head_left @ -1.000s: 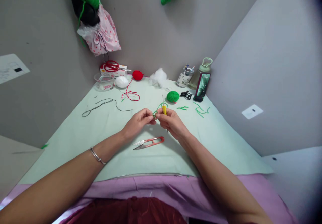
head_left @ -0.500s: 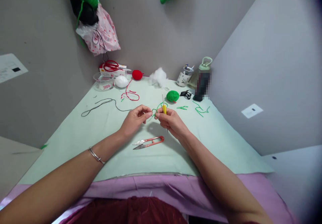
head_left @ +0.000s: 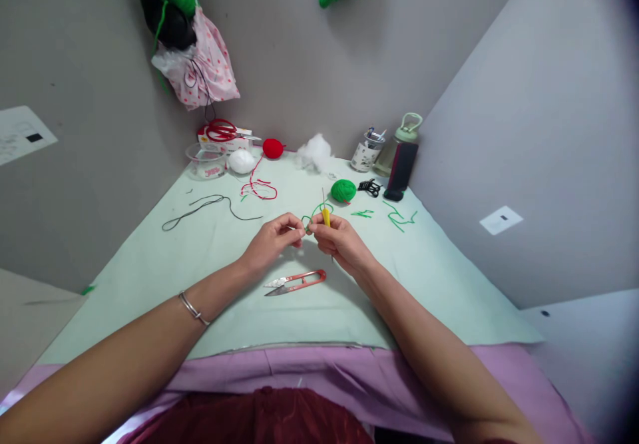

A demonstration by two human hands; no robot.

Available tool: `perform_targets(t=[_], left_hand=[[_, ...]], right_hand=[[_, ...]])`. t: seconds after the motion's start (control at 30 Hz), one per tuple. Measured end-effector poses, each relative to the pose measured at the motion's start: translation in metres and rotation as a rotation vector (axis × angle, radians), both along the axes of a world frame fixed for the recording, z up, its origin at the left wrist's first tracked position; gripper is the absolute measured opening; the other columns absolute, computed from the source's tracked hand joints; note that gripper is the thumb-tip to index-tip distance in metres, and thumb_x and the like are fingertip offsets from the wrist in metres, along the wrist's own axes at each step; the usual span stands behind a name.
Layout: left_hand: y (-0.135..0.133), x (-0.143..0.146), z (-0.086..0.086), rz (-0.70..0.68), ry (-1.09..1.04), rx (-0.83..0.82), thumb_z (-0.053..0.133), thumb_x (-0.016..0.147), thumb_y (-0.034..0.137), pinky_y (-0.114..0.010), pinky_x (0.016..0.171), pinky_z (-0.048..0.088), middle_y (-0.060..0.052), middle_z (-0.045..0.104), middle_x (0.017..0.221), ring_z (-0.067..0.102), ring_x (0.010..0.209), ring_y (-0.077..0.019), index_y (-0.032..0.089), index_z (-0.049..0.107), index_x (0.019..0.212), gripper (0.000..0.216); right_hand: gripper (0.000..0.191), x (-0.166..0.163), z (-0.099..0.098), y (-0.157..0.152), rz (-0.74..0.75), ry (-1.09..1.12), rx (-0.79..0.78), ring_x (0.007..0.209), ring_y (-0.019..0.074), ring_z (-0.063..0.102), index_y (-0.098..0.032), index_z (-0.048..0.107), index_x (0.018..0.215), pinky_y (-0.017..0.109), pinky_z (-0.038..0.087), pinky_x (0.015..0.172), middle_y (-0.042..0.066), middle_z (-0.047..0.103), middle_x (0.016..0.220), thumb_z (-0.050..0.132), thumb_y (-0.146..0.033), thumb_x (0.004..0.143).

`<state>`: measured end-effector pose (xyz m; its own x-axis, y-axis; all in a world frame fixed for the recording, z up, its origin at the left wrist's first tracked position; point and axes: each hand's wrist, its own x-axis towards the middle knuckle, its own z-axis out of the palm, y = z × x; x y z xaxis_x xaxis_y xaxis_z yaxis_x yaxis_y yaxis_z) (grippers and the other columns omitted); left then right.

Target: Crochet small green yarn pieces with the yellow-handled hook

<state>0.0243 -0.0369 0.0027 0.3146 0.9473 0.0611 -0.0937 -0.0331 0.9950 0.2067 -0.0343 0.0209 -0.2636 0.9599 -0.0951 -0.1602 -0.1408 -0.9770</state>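
Note:
My right hand [head_left: 339,241] is closed around a crochet hook with a yellow grip [head_left: 326,217], its thin metal shaft pointing up. Its thumb and forefinger also pinch green yarn [head_left: 307,220], which makes small loops between the hands. My left hand [head_left: 282,234] is closed too, thumb against forefinger at the yarn, close to the right fingertips. The exact hold of the left fingers on the strand is partly hidden. Behind the hands lies a green yarn ball [head_left: 343,191]. Thread snips with orange handles [head_left: 299,280] rest on the table, nearer to me than both hands.
A dark cord [head_left: 219,199] and red yarn [head_left: 259,190] lie left. Farther back are a plastic tub [head_left: 206,164], white ball [head_left: 241,161], red ball [head_left: 273,148], stuffing [head_left: 315,153], pen cup [head_left: 367,151] and phone [head_left: 402,170]. Green scraps [head_left: 399,218] lie right.
My left hand has shifted slightly right, its fingertips closing in on the right hand's. The right hand and hook have stayed nearly still.

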Motion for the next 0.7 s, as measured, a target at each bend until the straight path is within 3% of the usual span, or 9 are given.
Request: perform_targets(t=[0.2, 0.47, 0.7], left_hand=[[0.0002, 0.0006, -0.0039, -0.009, -0.038, -0.012, 0.078, 0.081, 0.041, -0.035, 0.085, 0.050, 0.000, 0.068, 0.093, 0.068, 0.083, -0.0180, 0.021, 0.066, 0.095, 0.027], [0.0027, 0.0021, -0.0074, -0.027, -0.076, -0.079, 0.084, 0.077, 0.043, -0.036, 0.086, 0.051, 0.000, 0.067, 0.079, 0.066, 0.078, -0.0171, 0.018, 0.067, 0.081, 0.030], [0.0034, 0.0026, -0.0057, 0.004, -0.178, -0.129, 0.084, 0.077, 0.044, -0.033, 0.085, 0.052, 0.001, 0.065, 0.081, 0.064, 0.077, -0.0145, 0.017, 0.069, 0.082, 0.031]], right_hand=[[0.038, -0.0014, 0.0004, -0.0004, -0.015, -0.016, 0.018, 0.046, 0.0021, 0.023, -0.019, 0.064, 0.080, 0.025, 0.012, 0.047, -0.009, 0.054, 0.061, 0.090, -0.041, 0.064], [0.036, -0.0003, -0.0026, 0.0001, -0.044, -0.069, 0.059, 0.047, 0.0043, 0.023, -0.018, 0.066, 0.079, 0.027, 0.013, 0.048, -0.010, 0.041, 0.054, 0.086, -0.047, 0.070], [0.041, -0.0005, -0.0007, -0.0010, -0.093, -0.152, 0.122, 0.048, 0.0055, 0.022, -0.019, 0.066, 0.078, 0.029, 0.014, 0.048, -0.010, 0.040, 0.054, 0.083, -0.056, 0.073]])
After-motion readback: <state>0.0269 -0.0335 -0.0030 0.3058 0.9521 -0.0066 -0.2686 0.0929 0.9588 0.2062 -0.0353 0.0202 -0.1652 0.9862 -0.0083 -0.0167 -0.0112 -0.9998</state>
